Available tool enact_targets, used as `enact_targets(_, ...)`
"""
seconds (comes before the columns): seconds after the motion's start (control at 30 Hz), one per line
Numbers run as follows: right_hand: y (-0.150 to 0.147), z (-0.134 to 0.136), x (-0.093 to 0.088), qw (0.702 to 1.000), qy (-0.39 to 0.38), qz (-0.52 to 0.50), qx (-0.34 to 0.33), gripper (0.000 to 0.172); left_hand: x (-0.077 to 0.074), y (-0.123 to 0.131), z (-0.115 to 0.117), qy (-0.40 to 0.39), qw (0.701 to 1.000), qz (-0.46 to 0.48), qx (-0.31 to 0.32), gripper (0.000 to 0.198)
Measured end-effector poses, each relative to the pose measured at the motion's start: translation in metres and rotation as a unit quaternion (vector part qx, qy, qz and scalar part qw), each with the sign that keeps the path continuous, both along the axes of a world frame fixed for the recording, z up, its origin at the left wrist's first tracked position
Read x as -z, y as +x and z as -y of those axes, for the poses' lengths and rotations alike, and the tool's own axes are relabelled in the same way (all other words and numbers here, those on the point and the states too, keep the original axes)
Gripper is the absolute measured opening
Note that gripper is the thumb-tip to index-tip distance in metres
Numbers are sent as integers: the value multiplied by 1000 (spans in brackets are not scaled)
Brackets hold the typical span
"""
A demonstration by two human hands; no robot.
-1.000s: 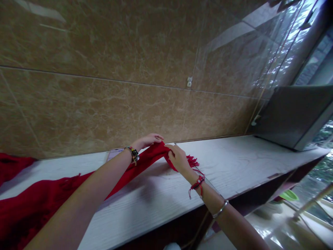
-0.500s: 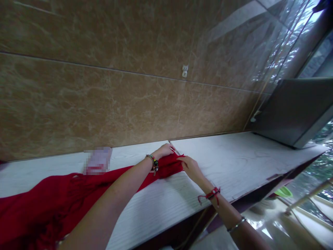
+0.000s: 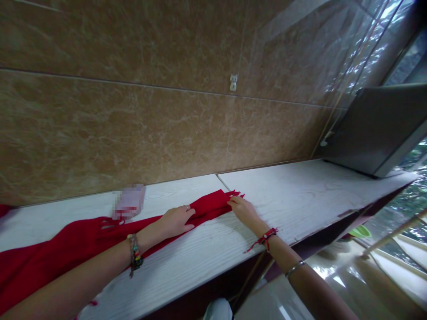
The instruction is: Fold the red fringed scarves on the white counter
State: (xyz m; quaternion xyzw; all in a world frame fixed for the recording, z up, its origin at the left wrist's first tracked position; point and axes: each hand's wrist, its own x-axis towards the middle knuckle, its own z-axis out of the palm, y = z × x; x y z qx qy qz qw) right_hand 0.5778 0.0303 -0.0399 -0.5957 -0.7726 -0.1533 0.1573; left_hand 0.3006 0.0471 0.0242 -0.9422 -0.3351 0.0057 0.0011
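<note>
- Head view showed your left hand (image 3: pixel 175 221) lying flat on the red scarf (image 3: pixel 83 242), fingers stretched out and close together.
- Your right hand (image 3: pixel 245 210) touched the scarf's fringed end; whether its fingers pinched the cloth, I could not tell.
- The scarf lay stretched along the white counter (image 3: pixel 300 200), near the brown tiled wall (image 3: pixel 133 124).

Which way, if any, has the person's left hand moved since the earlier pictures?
Yes. The left hand slid left along the red scarf, away from the counter seam, and now lies flat on the cloth.
</note>
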Motion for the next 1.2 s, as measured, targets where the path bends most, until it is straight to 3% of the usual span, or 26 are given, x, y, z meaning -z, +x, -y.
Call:
enact_targets(0.2, -4, 3, -4, 998, -36, 37, 26, 30, 7, -48, 35, 44, 997, -35, -43, 36)
enact_targets(0.33, -10, 5, -12, 996, -59, 57, 29, 29, 10, -80, 39, 81, 991, -85, -63, 41)
enact_targets(0.5, -12, 7, -15, 993, -68, 85, 37, 27, 13, -125, 20, 155, 984, -77, -34, 30)
enact_targets(0.63, -11, 11, -11, 993, -51, 102, 37, 28, 15, -175, 1, 196, 978, -71, -16, 28)
enact_targets(0.8, -14, 9, -8, 992, -48, 112, 40, 29, -2, -237, -17, 209, 973, -83, 55, 27)
enact_targets(0.97, -16, 7, -8, 991, -57, 114, 40, 30, -13, -271, -32, 183, 978, -75, 64, 34)
enact_targets(1.07, -12, 10, -6, 991, -57, 114, 46, 32, -2, -295, -34, 155, 987, -30, 17, 40)
enact_targets(1.2, -4, 12, -3, 988, -70, 119, 63, 32, 12, -325, -23, 119, 985, 60, -107, 46)
